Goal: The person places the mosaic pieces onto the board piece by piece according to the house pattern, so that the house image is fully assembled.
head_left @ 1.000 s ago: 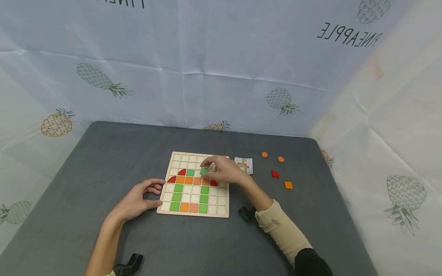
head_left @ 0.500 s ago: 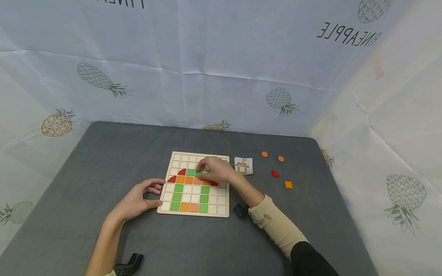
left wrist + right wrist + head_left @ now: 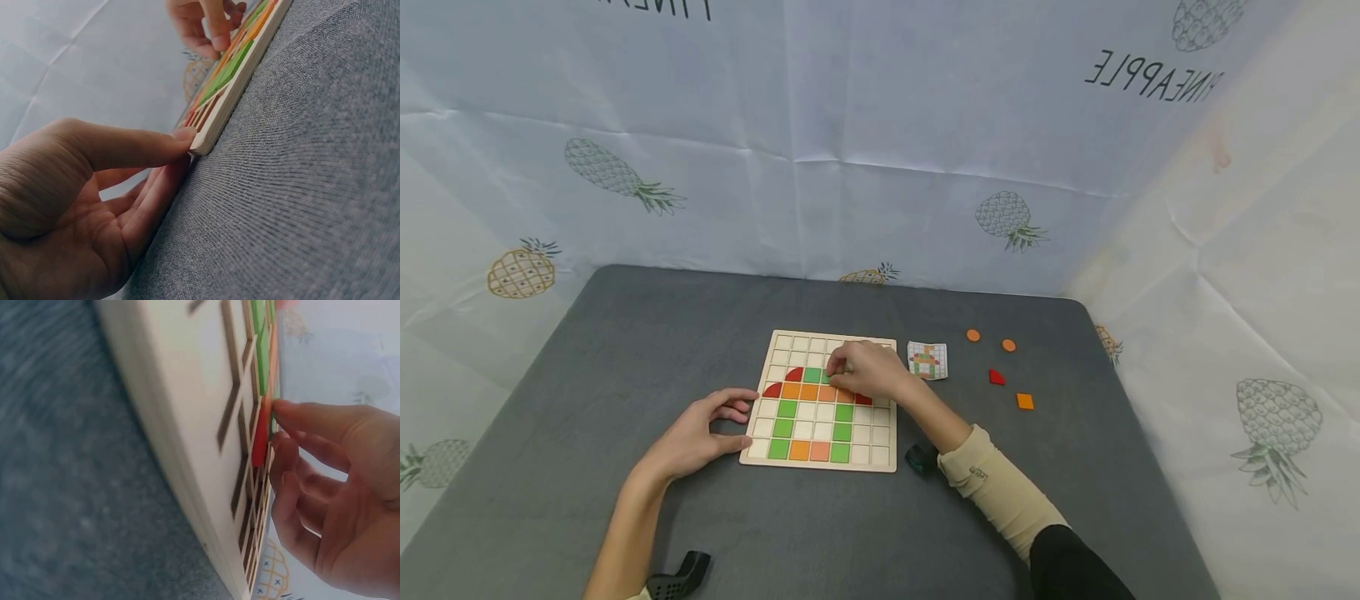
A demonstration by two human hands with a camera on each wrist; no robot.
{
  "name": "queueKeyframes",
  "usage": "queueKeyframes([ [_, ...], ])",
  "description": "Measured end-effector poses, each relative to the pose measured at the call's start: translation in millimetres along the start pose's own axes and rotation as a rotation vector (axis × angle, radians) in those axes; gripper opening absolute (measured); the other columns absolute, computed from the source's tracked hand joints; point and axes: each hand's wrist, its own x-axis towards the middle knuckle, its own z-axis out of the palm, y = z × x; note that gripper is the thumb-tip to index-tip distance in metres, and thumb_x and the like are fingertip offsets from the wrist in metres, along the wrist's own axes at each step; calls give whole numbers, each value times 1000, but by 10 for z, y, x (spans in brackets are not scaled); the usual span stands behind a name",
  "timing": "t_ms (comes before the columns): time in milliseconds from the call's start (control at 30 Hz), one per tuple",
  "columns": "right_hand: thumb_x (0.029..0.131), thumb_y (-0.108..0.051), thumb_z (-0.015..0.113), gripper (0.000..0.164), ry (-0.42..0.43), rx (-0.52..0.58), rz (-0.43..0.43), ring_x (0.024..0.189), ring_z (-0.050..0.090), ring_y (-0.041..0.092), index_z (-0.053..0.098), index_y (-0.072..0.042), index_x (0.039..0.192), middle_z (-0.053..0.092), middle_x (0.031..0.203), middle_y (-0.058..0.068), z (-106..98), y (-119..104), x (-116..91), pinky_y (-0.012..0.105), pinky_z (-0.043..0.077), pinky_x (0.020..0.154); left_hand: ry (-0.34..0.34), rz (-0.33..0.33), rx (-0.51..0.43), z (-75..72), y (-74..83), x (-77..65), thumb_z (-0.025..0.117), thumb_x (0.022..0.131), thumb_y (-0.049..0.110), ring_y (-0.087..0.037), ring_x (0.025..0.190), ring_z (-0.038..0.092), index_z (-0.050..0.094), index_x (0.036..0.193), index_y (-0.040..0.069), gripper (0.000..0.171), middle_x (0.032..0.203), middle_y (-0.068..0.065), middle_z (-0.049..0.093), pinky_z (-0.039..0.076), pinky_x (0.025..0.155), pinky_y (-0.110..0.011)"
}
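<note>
A wooden grid board (image 3: 805, 410) lies on the grey table, partly filled with green, orange and red tiles. My right hand (image 3: 872, 369) is over its upper right part, thumb and index finger pinching a green square tile (image 3: 825, 377) at a cell beside another green square (image 3: 812, 375). In the right wrist view the fingertips are right at the board's surface, by a red quarter-round tile (image 3: 260, 440). The left hand (image 3: 700, 433) rests at the board's left edge; its thumb (image 3: 147, 147) touches the near corner in the left wrist view, fingers along the side.
A small printed pattern card (image 3: 927, 360) lies right of the board. Farther right are two orange discs (image 3: 973, 335), a red quarter-round piece (image 3: 996, 377) and an orange square (image 3: 1025, 402). A pineapple-print cloth (image 3: 820, 125) hangs behind the table.
My right hand has moved slightly left and brought the green square down from above the board to a cell beside the other green tile. The left hand stays at the edge.
</note>
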Motion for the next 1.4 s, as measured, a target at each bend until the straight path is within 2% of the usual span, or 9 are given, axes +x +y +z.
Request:
queueKeyframes([
  [300,102,-28,77,14,-5,7,15,95,70,10,83,-20,112,80,109,-4,-43,-29,-90,27,54,76,-3,15,-20,-2,-16,-3,89,88,8,-22,111,64,59,148,-1,68,127,-16,65,54,86,-24],
  [567,104,-26,73,18,26,72,33,83,66,9,82,-18,118,80,114,-2,-165,7,-308,27,53,76,0,25,-30,-11,-10,-6,89,89,9,-19,109,65,60,147,1,66,127,-15,66,53,87,-23],
  [700,103,-28,75,21,58,104,55,77,66,6,81,-16,119,79,113,-1,-258,79,-487,26,52,71,-9,26,-32,-12,-4,-12,89,88,10,-20,110,65,60,147,1,66,127,-15,66,53,87,-24],
  [900,101,-27,79,27,97,129,117,66,60,8,80,-11,123,78,111,3,-476,288,-784,26,49,61,-4,12,-21,-12,6,-13,89,88,9,-20,111,65,60,147,2,66,127,-14,66,54,88,-24],
  [1100,102,-23,77,27,72,202,191,66,60,12,79,-6,124,79,116,10,-755,614,-1111,29,50,63,-14,16,-31,-15,9,-11,89,89,10,-20,111,65,60,147,2,66,128,-14,66,54,88,-23],
  [1267,103,-21,75,31,39,220,259,74,64,19,76,-2,128,78,119,14,-917,935,-1358,29,52,68,-7,22,-22,-11,3,-15,89,89,10,-19,111,65,60,147,2,65,127,-14,66,54,88,-23],
  [1400,102,-18,76,34,29,254,333,82,70,26,74,0,132,75,124,20,-969,1187,-1504,32,56,70,-6,27,-18,-16,-2,-22,89,89,9,-21,111,65,59,148,0,67,128,-15,66,54,87,-24],
])
